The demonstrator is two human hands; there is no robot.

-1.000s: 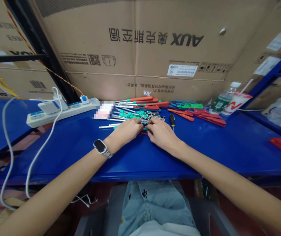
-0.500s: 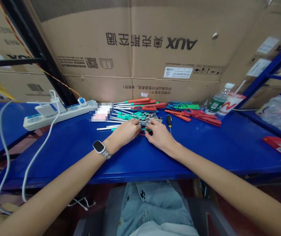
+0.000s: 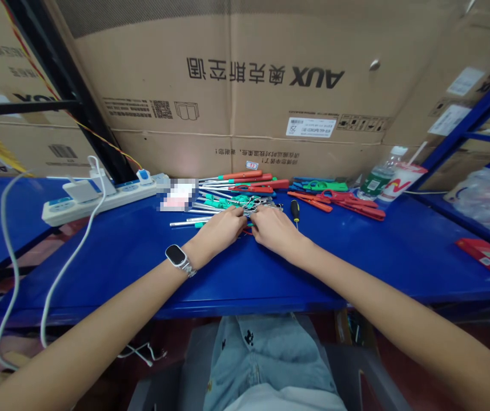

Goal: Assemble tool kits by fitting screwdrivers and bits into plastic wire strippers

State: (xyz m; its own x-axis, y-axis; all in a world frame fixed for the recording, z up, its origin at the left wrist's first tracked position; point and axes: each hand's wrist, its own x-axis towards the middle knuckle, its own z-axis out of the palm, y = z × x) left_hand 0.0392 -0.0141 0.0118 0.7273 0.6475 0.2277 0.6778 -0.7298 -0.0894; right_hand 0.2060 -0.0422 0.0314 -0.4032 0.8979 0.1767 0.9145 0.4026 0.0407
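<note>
My left hand [image 3: 223, 229], with a watch [image 3: 176, 255] on its wrist, is closed at the front of a pile of tools. Fingers bent inward, my right hand [image 3: 274, 227] is closed close beside it. A bit of green and red shows between the two hands, but the fingers hide most of it. A silver rod [image 3: 180, 224] with a green part pokes out left of my left hand. Just behind lie green-and-silver pieces [image 3: 232, 201], and farther back are rods with orange-red handles [image 3: 245, 176]. A black-and-yellow screwdriver [image 3: 295, 212] lies to the right.
Red clamp-like pieces [image 3: 348, 202] and green ones [image 3: 326, 185] lie at the back right, near a bottle [image 3: 377, 177] and a paper cup [image 3: 401, 181]. A power strip [image 3: 63, 211] with white cables is on the left. Cardboard [image 3: 249, 34] stands behind the blue table [image 3: 245, 288].
My right hand has shifted slightly left, closer to my left hand, and its fingers have curled over, covering more of the green piece. My left hand has barely moved.
</note>
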